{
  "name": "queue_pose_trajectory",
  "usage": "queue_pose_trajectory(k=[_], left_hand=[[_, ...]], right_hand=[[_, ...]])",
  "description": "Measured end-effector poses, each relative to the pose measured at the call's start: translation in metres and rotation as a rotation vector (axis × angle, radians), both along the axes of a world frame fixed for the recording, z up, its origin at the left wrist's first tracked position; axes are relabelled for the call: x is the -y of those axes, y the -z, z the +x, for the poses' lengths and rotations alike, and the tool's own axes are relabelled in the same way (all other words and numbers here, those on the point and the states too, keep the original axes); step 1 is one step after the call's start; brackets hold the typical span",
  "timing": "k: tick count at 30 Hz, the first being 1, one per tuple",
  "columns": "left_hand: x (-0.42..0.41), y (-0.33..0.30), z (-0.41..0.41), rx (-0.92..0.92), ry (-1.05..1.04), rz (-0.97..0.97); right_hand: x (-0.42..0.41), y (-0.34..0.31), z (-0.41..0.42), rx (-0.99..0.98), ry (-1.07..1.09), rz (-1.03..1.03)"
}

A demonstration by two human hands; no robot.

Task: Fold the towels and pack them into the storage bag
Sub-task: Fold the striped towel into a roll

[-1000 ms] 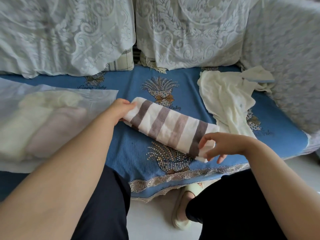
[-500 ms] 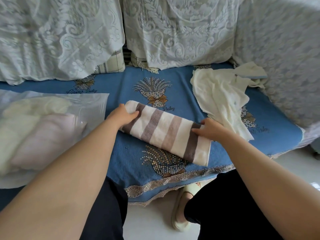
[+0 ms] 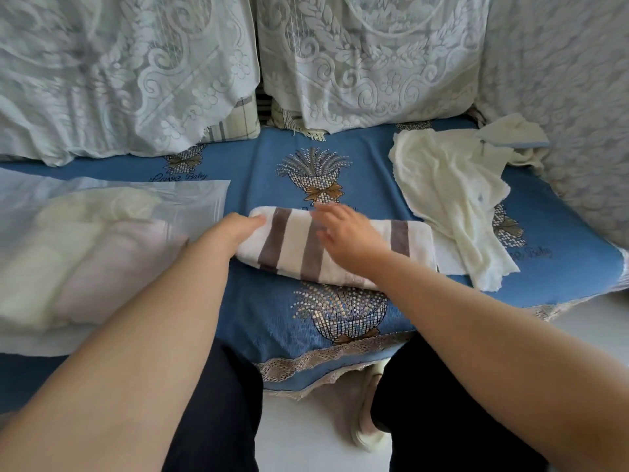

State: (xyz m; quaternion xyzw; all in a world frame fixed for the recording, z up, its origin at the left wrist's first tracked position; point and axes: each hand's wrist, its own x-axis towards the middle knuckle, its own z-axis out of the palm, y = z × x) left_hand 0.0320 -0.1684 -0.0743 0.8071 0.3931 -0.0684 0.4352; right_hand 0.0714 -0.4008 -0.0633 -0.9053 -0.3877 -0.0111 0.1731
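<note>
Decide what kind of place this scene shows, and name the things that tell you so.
Probably a home living room: a sofa seat under a blue patterned cover, lace-draped back cushions, and a striped towel being folded beside a storage bag.

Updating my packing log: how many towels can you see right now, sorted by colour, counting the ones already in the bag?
Striped brown and white towel: 1, on the sofa cover under both hands
Cream towels: 2, one loose, one in the bag
Pink towel: 1, in the bag
Total: 4
</note>
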Motion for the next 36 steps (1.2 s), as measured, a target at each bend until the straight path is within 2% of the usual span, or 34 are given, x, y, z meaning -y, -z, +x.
queue_pose_trajectory(k=[4,7,9,10,14,17,19,20,23,25,26,29,30,31,33,34,36], left_hand=[[0.012,-0.011,-0.003,0.205,0.020,-0.035],[0.029,-0.026,-0.004,0.264,0.075,0.019],[0.044,-0.038,-0.006,0.274,0.104,0.018],[0.052,-0.043,-0.008,0.280,0.138,0.023],[0.099,-0.055,-0.015,0.262,0.419,0.164],[0.137,-0.050,-0.020,0.235,0.610,0.348],[0.156,-0.041,-0.021,0.219,0.698,0.381],[0.162,-0.037,-0.020,0.209,0.716,0.363],[0.167,-0.036,-0.016,0.158,0.623,0.141],[0.158,-0.035,-0.013,0.176,0.550,-0.009],[0.152,-0.037,-0.012,0.211,0.536,-0.012],[0.127,-0.036,-0.010,0.321,0.426,0.288],[0.118,-0.035,-0.009,0.302,0.370,0.325],[0.113,-0.034,-0.009,0.219,0.327,0.255],[0.111,-0.032,-0.013,0.028,0.310,-0.081],[0.115,-0.033,-0.015,0.016,0.338,-0.211],[0.126,-0.036,-0.018,0.142,0.424,-0.235]], right_hand=[[-0.032,0.026,-0.008,-0.084,-0.055,-0.324],[-0.038,0.026,-0.006,-0.130,-0.051,-0.355],[-0.036,0.014,-0.003,-0.218,-0.048,-0.229],[-0.032,0.006,0.000,-0.271,0.008,-0.088],[0.006,-0.024,0.018,-0.531,0.458,0.462],[0.035,-0.030,0.018,-0.719,0.549,0.535],[0.044,-0.029,0.011,-0.730,0.530,0.517],[0.046,-0.027,0.009,-0.675,0.510,0.510],[0.040,-0.023,0.001,-0.455,0.420,0.524],[0.031,-0.019,-0.005,-0.528,0.361,0.525],[0.028,-0.016,-0.007,-0.594,0.348,0.503],[0.021,-0.013,-0.009,-0.703,0.375,0.451],[0.020,-0.013,-0.008,-0.705,0.396,0.434],[0.020,-0.013,-0.009,-0.709,0.416,0.408],[0.021,-0.016,-0.009,-0.772,0.440,0.392],[0.023,-0.020,-0.010,-0.839,0.451,0.406],[0.034,-0.029,-0.008,-0.999,0.475,0.449]])
